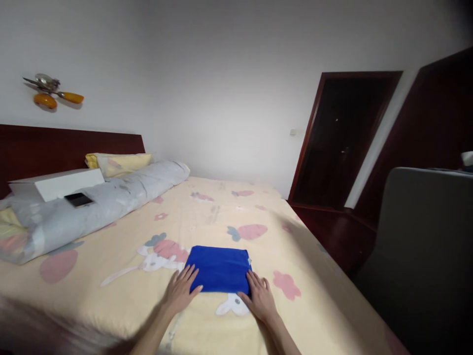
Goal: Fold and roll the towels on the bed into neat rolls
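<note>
A blue cloth (pixel 220 268), folded into a flat rectangle, lies on the patterned bed sheet (pixel 207 320) in front of me. A small pale tag shows at its right edge. My left hand (pixel 182 289) rests at the cloth's left near corner, fingers spread and fingertips on the fabric. At the right near corner lies my right hand (pixel 261 295), its fingers stretched out flat and touching the cloth's edge. Neither hand grips anything.
A long grey roll in clear wrapping (pixel 121 199) lies along the headboard side, with a white box (pixel 68 183) and a dark phone (pixel 79 199) on it. Behind it is a yellow pillow (pixel 121 164). A grey chair back (pixel 424 246) stands right of the bed.
</note>
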Motion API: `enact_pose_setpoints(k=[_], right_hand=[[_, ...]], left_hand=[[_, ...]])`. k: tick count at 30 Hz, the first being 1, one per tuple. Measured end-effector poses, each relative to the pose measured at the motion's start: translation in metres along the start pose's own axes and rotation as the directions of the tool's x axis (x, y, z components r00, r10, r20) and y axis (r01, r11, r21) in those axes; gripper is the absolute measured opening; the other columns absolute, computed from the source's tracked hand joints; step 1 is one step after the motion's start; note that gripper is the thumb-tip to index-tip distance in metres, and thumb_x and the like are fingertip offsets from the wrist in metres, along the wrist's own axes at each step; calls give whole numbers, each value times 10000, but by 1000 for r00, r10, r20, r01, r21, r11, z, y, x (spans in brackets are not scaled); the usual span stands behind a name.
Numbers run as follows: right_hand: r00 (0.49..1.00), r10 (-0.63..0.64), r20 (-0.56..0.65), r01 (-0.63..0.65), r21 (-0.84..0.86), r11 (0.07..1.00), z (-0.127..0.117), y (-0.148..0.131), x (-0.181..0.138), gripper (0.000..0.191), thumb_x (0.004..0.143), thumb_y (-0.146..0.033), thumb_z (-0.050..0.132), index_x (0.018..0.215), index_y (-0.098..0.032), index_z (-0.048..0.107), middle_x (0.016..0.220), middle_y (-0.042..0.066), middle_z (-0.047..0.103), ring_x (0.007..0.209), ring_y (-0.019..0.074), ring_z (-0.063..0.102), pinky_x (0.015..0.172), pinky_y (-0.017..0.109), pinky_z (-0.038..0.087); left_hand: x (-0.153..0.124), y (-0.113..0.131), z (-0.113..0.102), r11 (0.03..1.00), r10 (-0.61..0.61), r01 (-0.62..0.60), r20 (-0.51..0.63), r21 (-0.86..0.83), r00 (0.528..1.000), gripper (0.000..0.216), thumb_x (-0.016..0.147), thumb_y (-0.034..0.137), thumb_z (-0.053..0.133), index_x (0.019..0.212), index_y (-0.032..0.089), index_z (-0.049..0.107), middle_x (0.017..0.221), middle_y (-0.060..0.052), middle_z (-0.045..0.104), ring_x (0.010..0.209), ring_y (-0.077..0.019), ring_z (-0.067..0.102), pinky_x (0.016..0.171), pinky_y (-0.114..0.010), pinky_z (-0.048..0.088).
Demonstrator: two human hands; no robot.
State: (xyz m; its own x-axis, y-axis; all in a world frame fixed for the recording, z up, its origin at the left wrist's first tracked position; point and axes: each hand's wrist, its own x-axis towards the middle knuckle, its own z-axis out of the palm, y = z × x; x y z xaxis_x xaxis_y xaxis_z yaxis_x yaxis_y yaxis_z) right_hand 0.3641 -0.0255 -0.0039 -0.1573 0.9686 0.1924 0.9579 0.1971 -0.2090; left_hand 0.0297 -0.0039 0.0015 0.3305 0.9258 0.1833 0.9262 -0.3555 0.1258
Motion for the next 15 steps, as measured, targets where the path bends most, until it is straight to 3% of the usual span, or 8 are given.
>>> enact_pose_setpoints(k=[2, 4, 6, 8, 11, 15], right_hand=[[998, 0, -58, -1, -25, 1000, 1, 0, -2, 761, 880, -616, 451, 1469, -145, 354, 1527, 153, 316, 1420, 339, 290, 1130, 590, 242], [989, -100, -107, 97, -28, 995, 1, -4, -6, 650, 929, -472, 429, 1501, -201, 277, 1558, 109, 254, 1442, 296, 248, 1142, 556, 238], [961, -257, -97, 258, -4, 966, -2, -9, -10, 563, 952, -321, 375, 1503, -276, 263, 1557, 57, 274, 1436, 240, 273, 1144, 496, 260], [939, -338, -60, 341, 35, 940, -5, -12, -14, 531, 951, -256, 346, 1480, -297, 323, 1525, 43, 356, 1406, 217, 343, 1128, 454, 295], [965, -258, -49, 260, 49, 964, -9, -8, -15, 499, 931, -237, 358, 1423, -224, 441, 1468, 91, 453, 1359, 243, 421, 1081, 455, 345], [983, -178, -43, 179, 31, 983, -17, -2, -10, 538, 843, -112, 353, 1352, -169, 520, 1398, 125, 538, 1303, 254, 486, 1067, 480, 321]], left_hand=[[-7, -3, -4, 999, 31, -29, -52, 37, 998, 620, 943, 559, 378, 1504, 324, 256, 1578, -60, 263, 1450, -287, 246, 1146, -555, 211], [-13, -3, -7, 987, 155, -151, -90, 53, 984, 610, 961, 407, 411, 1518, 353, 167, 1594, -34, 212, 1459, -255, 224, 1162, -525, 200], [-19, -3, -10, 955, 298, -296, -77, 35, 951, 630, 957, 262, 403, 1515, 386, 138, 1587, 8, 245, 1448, -197, 260, 1175, -456, 217], [-21, -4, -12, 934, 357, -358, -49, -13, 933, 629, 946, 199, 388, 1507, 390, 181, 1558, 34, 323, 1420, -154, 322, 1169, -397, 260], [-20, -12, -11, 949, 304, -307, -43, -73, 952, 585, 925, 185, 398, 1477, 360, 314, 1504, 27, 427, 1375, -151, 403, 1140, -377, 327], [-14, -18, -14, 979, 183, -187, -51, -77, 982, 597, 827, 82, 416, 1372, 306, 508, 1422, -6, 537, 1369, -192, 416, 1149, -446, 295]])
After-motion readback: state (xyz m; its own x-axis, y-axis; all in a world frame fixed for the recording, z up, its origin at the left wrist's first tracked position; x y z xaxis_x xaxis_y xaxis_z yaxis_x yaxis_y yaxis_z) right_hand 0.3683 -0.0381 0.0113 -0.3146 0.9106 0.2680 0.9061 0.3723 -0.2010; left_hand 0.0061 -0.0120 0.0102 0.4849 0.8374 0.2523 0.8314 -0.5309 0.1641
